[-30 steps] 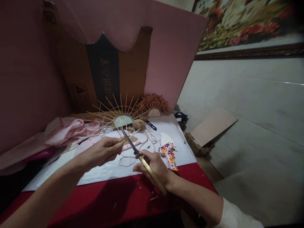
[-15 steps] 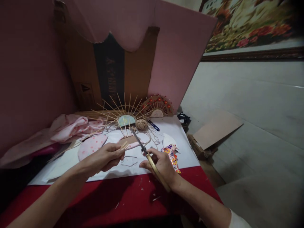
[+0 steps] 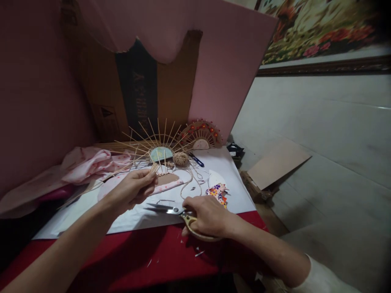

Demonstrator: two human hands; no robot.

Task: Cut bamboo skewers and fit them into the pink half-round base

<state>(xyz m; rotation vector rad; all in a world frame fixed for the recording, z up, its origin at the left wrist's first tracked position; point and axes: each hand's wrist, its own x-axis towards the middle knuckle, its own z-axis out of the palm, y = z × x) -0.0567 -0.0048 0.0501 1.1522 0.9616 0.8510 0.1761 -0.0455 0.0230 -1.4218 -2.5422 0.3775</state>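
My left hand (image 3: 136, 189) is closed around a small bundle of thin wooden sticks (image 3: 154, 168), with their tips poking out past the fingers. My right hand (image 3: 207, 213) grips gold-handled scissors (image 3: 175, 210). Their blades point left over the white sheet, a little parted and apart from the sticks. Just beyond my left hand lies a brown cardboard piece (image 3: 169, 179) edged in pink dotted fabric, several short sticks standing along its far edge. Behind it is a blue half-round (image 3: 161, 154) with long sticks fanning out, beside a ball of twine (image 3: 181, 158).
A fan with red flowers (image 3: 202, 134) leans against the pink board (image 3: 222, 73). Dark blue snips (image 3: 197, 159) and a flowered fabric scrap (image 3: 217, 193) lie to the right. Pink dotted cloth (image 3: 91, 165) is bunched at left. Red cloth (image 3: 128, 260) covers the near edge.
The scissors have swung from pointing away to pointing left, and my right hand has turned over with them. My left hand has moved slightly away from me and left, its sticks now tilted more upright.
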